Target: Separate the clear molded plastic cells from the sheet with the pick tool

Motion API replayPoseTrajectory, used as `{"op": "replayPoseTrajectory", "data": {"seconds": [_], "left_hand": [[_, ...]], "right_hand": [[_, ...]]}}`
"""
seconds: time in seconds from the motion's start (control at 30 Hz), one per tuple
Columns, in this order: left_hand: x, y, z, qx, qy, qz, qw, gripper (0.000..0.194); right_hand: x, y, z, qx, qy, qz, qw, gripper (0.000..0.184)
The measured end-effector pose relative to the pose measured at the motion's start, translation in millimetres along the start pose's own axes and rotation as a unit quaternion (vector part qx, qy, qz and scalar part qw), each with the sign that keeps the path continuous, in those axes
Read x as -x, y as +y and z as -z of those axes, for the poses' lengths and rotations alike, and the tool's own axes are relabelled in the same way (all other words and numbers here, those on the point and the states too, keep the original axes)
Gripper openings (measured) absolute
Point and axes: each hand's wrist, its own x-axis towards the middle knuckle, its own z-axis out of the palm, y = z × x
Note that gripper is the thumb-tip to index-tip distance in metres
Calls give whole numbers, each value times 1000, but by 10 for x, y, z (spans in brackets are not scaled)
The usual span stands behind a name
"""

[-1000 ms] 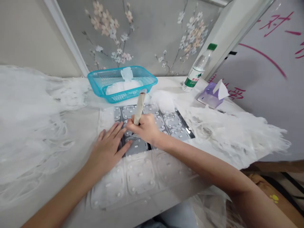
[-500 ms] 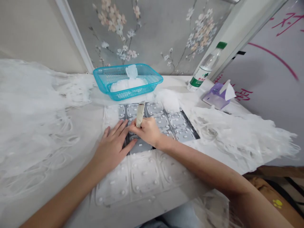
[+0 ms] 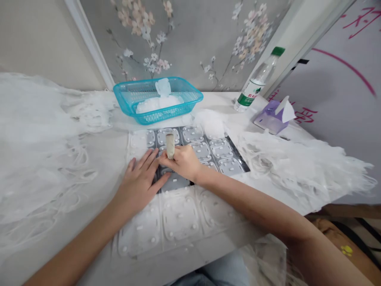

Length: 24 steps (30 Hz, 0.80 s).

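A thin translucent sheet of moulded rounded squares with small white pegs point(image 3: 180, 216) lies on the table, its far part over a dark backing point(image 3: 238, 154). My left hand point(image 3: 138, 180) rests flat on its left side, fingers stretched and thumb apart. Just right of those fingertips, my right hand point(image 3: 183, 162) is closed around a tool with a pale, tape-like wrapped handle point(image 3: 170, 146). The handle stands nearly upright out of the fist. Its lower end is hidden by my fingers, so I cannot tell the kind of tool.
A blue plastic basket point(image 3: 166, 116) with white material stands behind the sheet. White fluff point(image 3: 213, 126) sits at its far edge. Stringy white scrap lies left point(image 3: 35, 151) and right point(image 3: 297, 167). A water bottle point(image 3: 253, 89) and purple tissue pack point(image 3: 272, 118) stand back right.
The handle's top has swung left and a little toward me in my right fist. My left hand stays pressed in the same place. The whole view has shifted slightly.
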Motion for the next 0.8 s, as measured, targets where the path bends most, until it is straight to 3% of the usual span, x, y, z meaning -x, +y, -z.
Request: {"op": "replayPoseTrajectory", "data": {"seconds": [0.1,0.4,0.57,0.8], "left_hand": [[-15,-7,24,8,-22,1,1000,60],[-24,6,72,18,-56,17,998,62],[-30,16,77,12,-53,16,998,60],[-20,-13,30,11,-31,6,999,62]], "right_hand": [[5,29,52,30,-10,19,999,24],[93,190,207,40,7,-7,999,24],[77,219,150,-15,39,-26,999,25],[-100,33,6,-62,-13,-13,998,27]]}}
